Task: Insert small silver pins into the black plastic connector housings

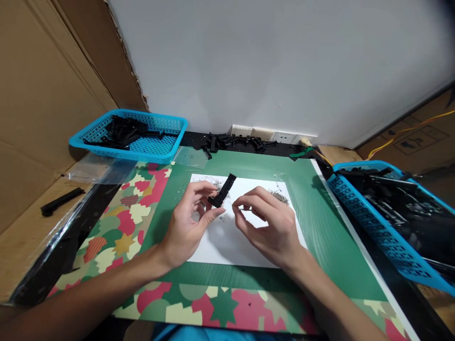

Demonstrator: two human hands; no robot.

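Note:
My left hand (pixel 194 220) pinches a black plastic part (pixel 223 190) by its wider lower end, and the part tilts up to the right over a white sheet (pixel 227 241). Just right of it, my right hand (pixel 268 220) has thumb and forefinger pressed together; whatever lies between those fingertips is too small to make out. The two hands do not touch. Small thin metal pieces (pixel 280 196) lie in a pile at the sheet's right edge, and more are scattered behind my left hand.
A blue basket (pixel 147 154) with black parts stands back left, another blue basket (pixel 384 227) at right. Several black parts (pixel 241 141) lie along the wall by the sockets. One black part (pixel 62 201) rests on cardboard at left. A green patterned mat (pixel 320 227) lies under the sheet.

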